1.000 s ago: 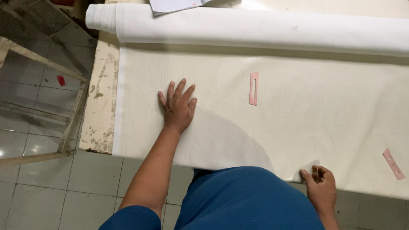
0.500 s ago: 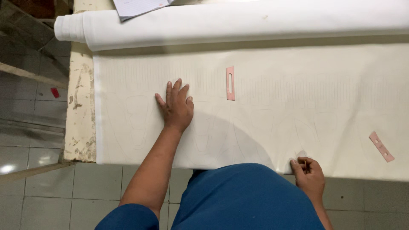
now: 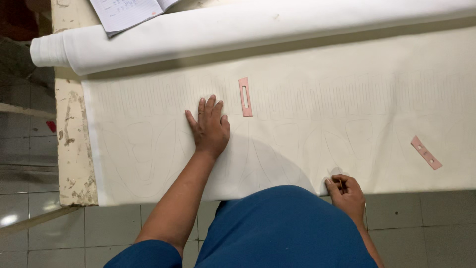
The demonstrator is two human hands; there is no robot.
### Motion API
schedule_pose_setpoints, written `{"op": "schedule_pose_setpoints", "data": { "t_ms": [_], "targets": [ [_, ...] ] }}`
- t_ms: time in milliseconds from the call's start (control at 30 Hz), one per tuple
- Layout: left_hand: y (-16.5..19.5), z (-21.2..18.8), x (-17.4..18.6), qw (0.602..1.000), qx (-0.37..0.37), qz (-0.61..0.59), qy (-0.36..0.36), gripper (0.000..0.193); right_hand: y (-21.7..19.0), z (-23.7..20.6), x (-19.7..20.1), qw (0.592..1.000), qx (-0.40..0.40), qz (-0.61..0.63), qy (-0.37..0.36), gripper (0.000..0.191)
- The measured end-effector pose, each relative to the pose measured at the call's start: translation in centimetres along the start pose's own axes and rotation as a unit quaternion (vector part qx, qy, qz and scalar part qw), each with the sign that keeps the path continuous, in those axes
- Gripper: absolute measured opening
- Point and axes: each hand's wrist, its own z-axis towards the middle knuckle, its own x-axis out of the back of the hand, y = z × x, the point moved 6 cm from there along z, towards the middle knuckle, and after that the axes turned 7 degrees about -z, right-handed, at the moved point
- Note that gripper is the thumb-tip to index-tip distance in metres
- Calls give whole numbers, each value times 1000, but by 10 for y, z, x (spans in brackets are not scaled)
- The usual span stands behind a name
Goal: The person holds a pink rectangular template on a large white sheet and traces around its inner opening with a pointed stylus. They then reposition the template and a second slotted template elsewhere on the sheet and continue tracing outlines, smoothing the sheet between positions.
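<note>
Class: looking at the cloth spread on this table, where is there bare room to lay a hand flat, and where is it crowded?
Bare cloth lies between the slotted pink template and the second pink template, and left of the left hand. The front edge by the right hand is crowded.

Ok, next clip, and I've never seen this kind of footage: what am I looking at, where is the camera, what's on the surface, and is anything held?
There is no machine here: a person works with two bare hands, and the single camera sits on their head, looking straight down, so you see their own arms and blue clothing from above. A sheet of cream fabric is spread over a worn table, with faint pencilled outlines on it. The left hand lies flat on the fabric, fingers spread. The right hand is at the fabric's near edge, curled around something small; what it is cannot be made out. A white fabric roll lies along the far side, an open notebook beyond it. Two small pink templates rest on the fabric: a slotted one and another farther right.
</note>
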Motion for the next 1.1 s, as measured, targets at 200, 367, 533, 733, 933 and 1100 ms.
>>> {"op": "schedule_pose_setpoints", "data": {
  "t_ms": [200,367,533,733,933,1100],
  "targets": [
    [32,-6,-14,994,-90,-53,-40,51,2,2,0,1000,-2,23,-11,30],
    [45,-5,-15,995,-74,-29,-52,46,1,6,3,999,18,37,-1,28],
    [58,4,-17,993,-106,31,-47,37,3,10,4,998,21,55,-5,27],
    [64,7,-20,993,-113,26,-33,38,10,15,5,998,13,55,-5,27],
    [69,10,-29,993,-87,52,-57,40,20,24,7,999,7,51,-12,26],
    [88,8,-39,990,-107,56,-72,51,24,27,9,998,29,50,-11,27]
  ]
}}
